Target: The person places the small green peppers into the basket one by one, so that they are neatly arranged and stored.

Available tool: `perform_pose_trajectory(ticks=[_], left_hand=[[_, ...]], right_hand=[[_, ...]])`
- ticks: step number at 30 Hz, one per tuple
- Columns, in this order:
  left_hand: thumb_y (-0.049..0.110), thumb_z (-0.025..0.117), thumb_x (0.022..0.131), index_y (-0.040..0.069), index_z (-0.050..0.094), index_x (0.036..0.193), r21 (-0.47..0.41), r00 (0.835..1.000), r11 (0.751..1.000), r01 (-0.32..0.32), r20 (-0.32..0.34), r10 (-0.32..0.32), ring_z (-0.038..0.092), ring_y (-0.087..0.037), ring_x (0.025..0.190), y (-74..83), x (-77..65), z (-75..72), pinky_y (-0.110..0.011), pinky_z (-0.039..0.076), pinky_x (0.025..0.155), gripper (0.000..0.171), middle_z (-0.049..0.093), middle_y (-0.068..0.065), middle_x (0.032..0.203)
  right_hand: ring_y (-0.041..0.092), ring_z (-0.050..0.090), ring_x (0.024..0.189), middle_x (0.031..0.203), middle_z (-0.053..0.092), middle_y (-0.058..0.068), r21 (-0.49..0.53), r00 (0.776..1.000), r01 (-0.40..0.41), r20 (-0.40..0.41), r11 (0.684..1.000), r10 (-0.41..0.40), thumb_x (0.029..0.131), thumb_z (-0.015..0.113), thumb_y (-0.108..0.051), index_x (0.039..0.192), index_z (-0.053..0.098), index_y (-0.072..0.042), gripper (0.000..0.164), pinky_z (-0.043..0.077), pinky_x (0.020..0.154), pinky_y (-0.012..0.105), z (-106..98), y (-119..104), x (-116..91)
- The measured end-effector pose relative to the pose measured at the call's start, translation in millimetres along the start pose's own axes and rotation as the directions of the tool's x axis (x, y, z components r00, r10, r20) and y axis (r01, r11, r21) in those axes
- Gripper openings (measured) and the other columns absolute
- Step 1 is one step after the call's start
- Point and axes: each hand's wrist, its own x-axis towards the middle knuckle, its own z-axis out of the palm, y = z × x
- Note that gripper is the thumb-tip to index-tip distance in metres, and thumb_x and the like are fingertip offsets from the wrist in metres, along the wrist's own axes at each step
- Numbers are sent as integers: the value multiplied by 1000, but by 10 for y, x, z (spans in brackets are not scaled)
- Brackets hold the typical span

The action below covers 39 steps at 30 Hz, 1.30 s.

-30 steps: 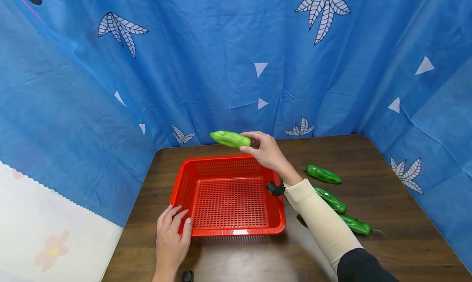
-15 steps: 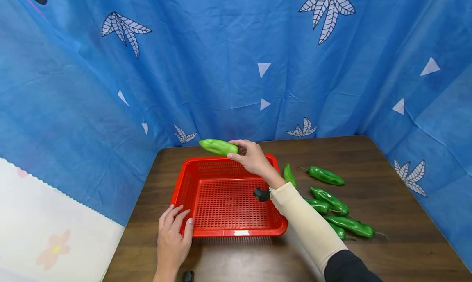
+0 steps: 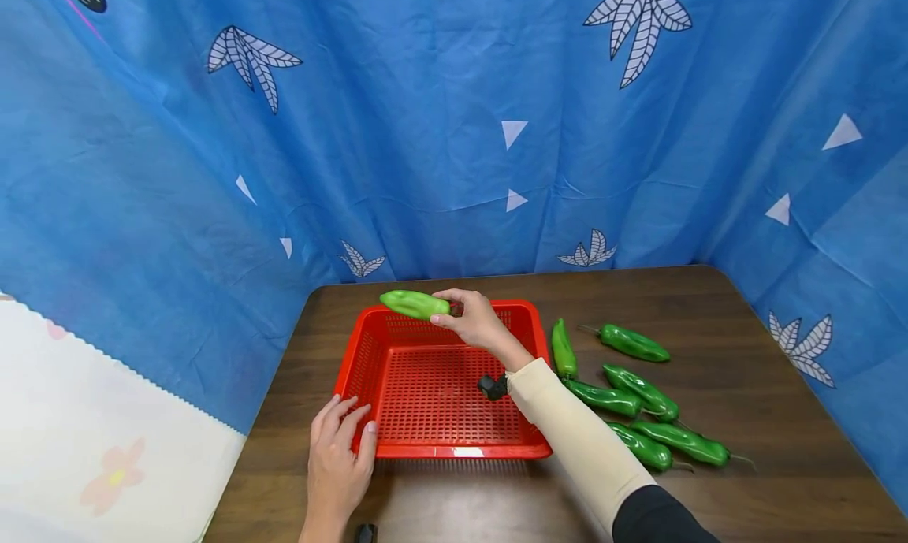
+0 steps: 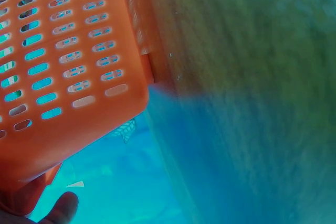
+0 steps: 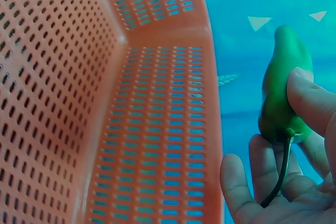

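A red perforated plastic basket (image 3: pixel 464 451) sits on the wooden table. My left hand (image 3: pixel 339 460) rests on its near left corner, fingers spread loosely over the rim; in the left wrist view one fingertip (image 4: pixel 63 208) shows beside the basket's rim. Over the basket's far rim, my right hand (image 3: pixel 474 321) pinches a light green pepper (image 3: pixel 411 303) by its stem end, the tip pointing left. The right wrist view shows the thumb (image 5: pixel 310 98) pressed on the pepper's side, with the fingers beneath and the dark stem (image 5: pixel 284 171) hanging down.
Several green peppers lie right of the basket, among them a lighter one (image 3: pixel 563 349) next to its right wall and a dark one (image 3: pixel 633 343) farther back. Blue patterned curtain (image 3: pixel 440 117) stands behind the table (image 3: pixel 681 299). A white flowered cloth (image 3: pixel 92 417) hangs at left.
My right hand has carried the pepper left and then lower, toward the basket's far rim. More peppers show right of the basket as the forearm shifted left. My left hand stays at the corner.
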Motion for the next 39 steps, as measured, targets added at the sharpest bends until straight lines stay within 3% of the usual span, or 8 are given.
perform_pose_trajectory(ticks=[12, 23, 32, 39], left_hand=[[15, 72, 87, 5, 76, 105, -5, 1000, 1000, -23, -20, 22, 50, -37, 132, 13, 0, 12, -36, 33, 117, 22, 67, -13, 123], [15, 73, 86, 5, 76, 105, 13, 1000, 1000, -4, -7, 4, 49, -35, 132, 39, 2, -10, -47, 38, 110, 22, 66, -13, 123], [19, 71, 89, 4, 75, 106, 14, 1000, 1000, -16, 8, 16, 49, -35, 133, 29, 27, 7, -37, 31, 118, 22, 66, -13, 124], [18, 73, 88, 5, 76, 105, 40, 999, 999, 3, 34, -4, 47, -34, 135, 20, 12, -15, -48, 36, 111, 22, 65, -13, 125]], right_hand=[[16, 64, 92, 111, 69, 4, 5, 998, -37, 58, 999, 36, 91, 75, -21, 133, 65, -16, 43, 54, 74, 26, 169, 173, -3], [16, 63, 88, 108, 69, 4, -20, 996, -34, 84, 999, 35, 91, 75, -20, 133, 65, -14, 43, 54, 74, 26, 248, 211, 11], [17, 60, 87, 108, 68, 4, -85, 993, -67, 93, 994, 75, 91, 74, -23, 133, 65, -16, 44, 51, 74, 27, 278, 287, 32], [16, 61, 87, 110, 68, 5, -85, 989, -68, 126, 994, 78, 89, 76, -21, 129, 68, -14, 41, 53, 72, 26, 347, 350, 42]])
